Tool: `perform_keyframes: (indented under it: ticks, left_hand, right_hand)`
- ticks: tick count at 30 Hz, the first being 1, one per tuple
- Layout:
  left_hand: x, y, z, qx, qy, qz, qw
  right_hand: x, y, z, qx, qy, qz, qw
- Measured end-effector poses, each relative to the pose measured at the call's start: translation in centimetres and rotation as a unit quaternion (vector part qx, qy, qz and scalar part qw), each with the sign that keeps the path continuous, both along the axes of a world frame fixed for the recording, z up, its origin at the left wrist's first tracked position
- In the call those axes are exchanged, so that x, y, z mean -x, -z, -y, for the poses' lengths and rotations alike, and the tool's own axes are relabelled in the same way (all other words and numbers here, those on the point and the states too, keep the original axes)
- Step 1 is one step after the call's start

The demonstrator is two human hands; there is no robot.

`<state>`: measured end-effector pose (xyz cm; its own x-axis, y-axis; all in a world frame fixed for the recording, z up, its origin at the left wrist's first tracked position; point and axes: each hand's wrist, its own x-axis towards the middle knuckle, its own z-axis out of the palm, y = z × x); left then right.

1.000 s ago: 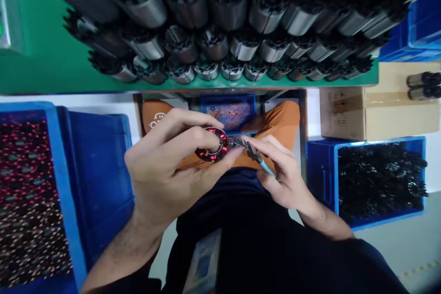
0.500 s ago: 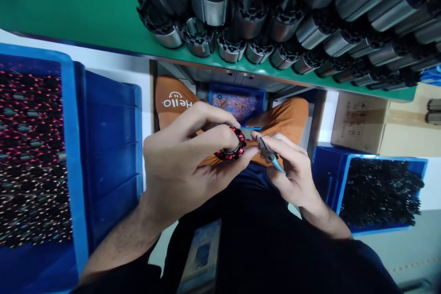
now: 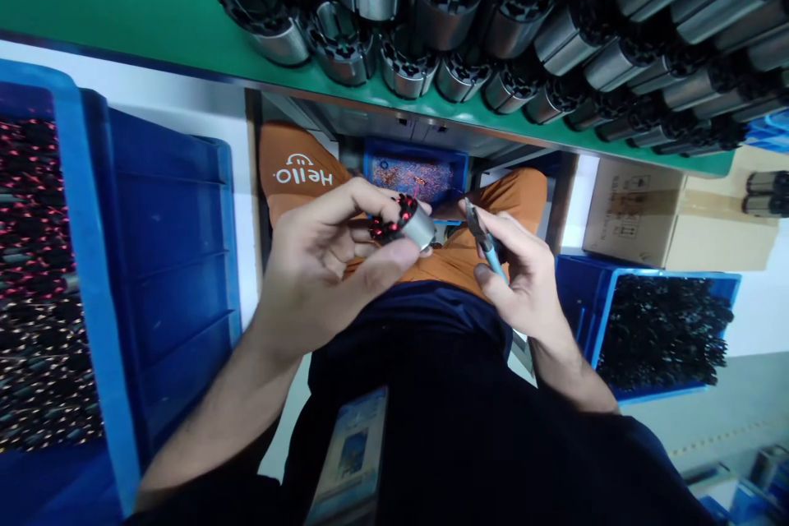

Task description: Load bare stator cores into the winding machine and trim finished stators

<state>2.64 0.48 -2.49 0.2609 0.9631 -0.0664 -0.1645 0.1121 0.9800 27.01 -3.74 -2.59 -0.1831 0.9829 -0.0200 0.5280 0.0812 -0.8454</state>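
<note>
Red windings (image 3: 405,216) are showing at one end of the stator (image 3: 420,226), whose smooth silver side is facing away to the right. I am holding it tilted in my left hand (image 3: 317,275), fingers curling about the wound end and thumb lying along the silver side, so that grip is closing snugly around the piece. It is hanging in the air above my lap, over the orange trousers (image 3: 523,196).

With my right hand (image 3: 525,283) I am gripping the blue-handled cutters (image 3: 486,242); their metal tip is pointing up and slightly left, near the stator but apart from it. Whether the cutter blades are parting or meeting, I cannot tell.

Beyond my knees, a small blue bin (image 3: 462,173) is holding copper-coloured scraps. Rows of silver cylinders (image 3: 453,16) are standing on the green bench (image 3: 123,8) ahead. To my left, a large blue crate (image 3: 99,279) is holding many wound pieces; to my right, a cardboard box (image 3: 632,209) is sitting behind another crate (image 3: 574,296) filled with black parts.
</note>
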Motion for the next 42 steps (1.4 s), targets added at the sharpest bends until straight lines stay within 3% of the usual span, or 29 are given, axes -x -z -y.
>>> perform_keyframes:
  ticks: [2, 5, 10, 17, 29, 36, 42]
  left_hand:
    - [-0.6, 0.3, 0.0, 0.096, -0.014, 0.077, 0.992]
    - [-1.7, 0.4, -0.2, 0.145, -0.055, 0.101, 0.983]
    - [-3.0, -0.1, -0.4, 0.148, -0.063, 0.137, 0.977]
    - [-3.6, 0.0, -0.2, 0.154, -0.04, 0.159, 0.974]
    - [-4.3, 0.4, -0.3, 0.178, -0.026, 0.196, 0.964]
    - [-4.5, 0.8, -0.3, 0.176, -0.035, 0.187, 0.966]
    - [-4.6, 0.9, -0.4, 0.167, -0.027, 0.193, 0.966]
  right_hand:
    - [-0.1, 0.0, -0.2, -0.027, -0.004, 0.034, 0.999]
    - [0.2, 0.2, -0.2, -0.079, 0.001, 0.057, 0.995]
    - [0.6, 0.6, 0.4, -0.145, 0.004, 0.063, 0.987]
    - [0.5, 0.3, 0.6, -0.084, 0.038, 0.082, 0.992]
    - [0.2, 0.7, 0.7, -0.084, 0.042, 0.087, 0.992]
    - [0.0, 1.2, 0.1, -0.13, 0.027, 0.051, 0.99]
    - [-0.3, 1.4, 0.1, -0.102, 0.028, 0.054, 0.993]
